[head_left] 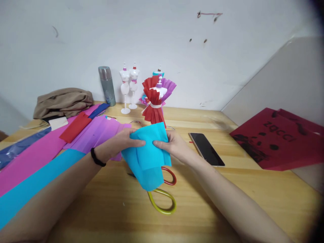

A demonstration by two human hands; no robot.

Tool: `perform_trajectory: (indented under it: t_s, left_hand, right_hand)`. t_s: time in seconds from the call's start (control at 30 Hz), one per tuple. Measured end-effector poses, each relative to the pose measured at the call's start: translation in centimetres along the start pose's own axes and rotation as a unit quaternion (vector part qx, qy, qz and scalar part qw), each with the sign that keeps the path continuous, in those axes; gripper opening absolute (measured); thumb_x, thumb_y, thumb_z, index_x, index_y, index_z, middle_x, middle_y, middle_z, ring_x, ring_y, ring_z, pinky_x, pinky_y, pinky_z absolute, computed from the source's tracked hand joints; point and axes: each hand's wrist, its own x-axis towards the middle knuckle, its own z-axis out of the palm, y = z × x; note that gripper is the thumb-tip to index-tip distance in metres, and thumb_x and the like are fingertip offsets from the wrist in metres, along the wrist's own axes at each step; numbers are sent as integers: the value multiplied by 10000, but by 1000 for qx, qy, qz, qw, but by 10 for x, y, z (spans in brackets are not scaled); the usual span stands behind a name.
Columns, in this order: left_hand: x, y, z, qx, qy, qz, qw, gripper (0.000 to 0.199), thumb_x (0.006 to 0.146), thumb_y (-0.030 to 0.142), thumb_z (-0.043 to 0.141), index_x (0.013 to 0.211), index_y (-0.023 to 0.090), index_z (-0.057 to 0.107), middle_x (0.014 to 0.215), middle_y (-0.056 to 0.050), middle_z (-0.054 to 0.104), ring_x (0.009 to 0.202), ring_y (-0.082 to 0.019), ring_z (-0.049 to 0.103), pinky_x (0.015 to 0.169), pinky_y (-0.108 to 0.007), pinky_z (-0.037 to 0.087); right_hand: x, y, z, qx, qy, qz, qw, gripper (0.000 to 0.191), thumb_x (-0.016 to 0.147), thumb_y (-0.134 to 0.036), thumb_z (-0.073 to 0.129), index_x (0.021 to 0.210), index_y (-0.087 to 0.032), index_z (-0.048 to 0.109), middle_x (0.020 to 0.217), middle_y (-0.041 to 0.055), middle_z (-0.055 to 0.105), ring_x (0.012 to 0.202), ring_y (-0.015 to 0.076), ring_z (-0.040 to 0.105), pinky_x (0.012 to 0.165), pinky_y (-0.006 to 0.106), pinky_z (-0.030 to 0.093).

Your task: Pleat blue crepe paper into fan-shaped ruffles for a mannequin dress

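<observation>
A folded piece of bright blue crepe paper (149, 158) is held up between my two hands above the table. My left hand (124, 141) pinches its left side, thumb lying across the front. On the right side, my right hand (173, 145) grips it the same way, thumb pointing inward. Both hands' other fingers are hidden behind the paper. Below it lies a pair of scissors with one yellow handle loop (163, 202) and one red handle loop (174, 177); the paper covers much of them. Just behind stands a small white dress form (159, 91) wrapped in pleated red and purple paper.
Two bare mini dress forms (125, 87) and a thermos (107, 86) stand by the wall. Pink, purple, red and blue paper strips (50, 148) spread at left beside a brown cloth (63, 101). A phone (207, 148) and a red bag (275, 138) are at right.
</observation>
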Motion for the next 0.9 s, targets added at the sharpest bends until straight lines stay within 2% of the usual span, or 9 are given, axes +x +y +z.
perform_trajectory:
  t_s: [0.07,0.23,0.43,0.63,0.73,0.9]
  left_hand:
    - [-1,3,-1,-16,-6,-27,1000,334,710,306,688,1017,175,668,920,-12,746,924,-261,684,782,-338,528]
    - [1,-3,-6,6,24,-52,998,355,685,316,732,999,157,679,940,-15,751,935,-276,688,775,-334,535]
    - [5,-16,-12,12,-23,-27,999,371,770,322,666,1100,157,626,1070,-26,726,1014,-283,665,846,-364,535]
    - [4,-11,-7,-3,-33,-24,999,342,740,302,697,1050,169,641,1006,-3,738,984,-270,673,825,-351,539]
    - [2,-6,-4,-9,-18,-47,999,364,711,329,721,1020,152,644,979,-8,739,944,-260,678,804,-347,537]
    - [-1,2,0,14,41,-76,996,368,646,336,758,947,144,667,910,-13,741,886,-257,682,756,-333,533]
  right_hand:
    - [-1,-1,-1,4,3,6,1000,295,682,-397,701,832,-149,647,812,70,706,722,225,646,654,356,521]
    - [-2,-2,0,-2,-8,10,1000,303,677,-417,706,808,-151,645,771,60,697,699,214,644,628,335,517]
    - [-3,0,0,-17,-6,1,1000,295,683,-423,718,783,-151,662,750,61,702,694,222,649,612,337,524]
    - [-2,1,0,-16,-8,-13,1000,257,693,-403,736,779,-168,676,709,39,693,683,212,648,583,315,518]
    - [-3,0,0,-21,-7,-18,1000,238,702,-388,731,762,-166,671,682,32,681,664,204,640,569,305,507]
    - [-3,0,2,-19,-13,-22,999,222,707,-370,722,766,-162,666,679,24,674,659,195,629,560,293,493]
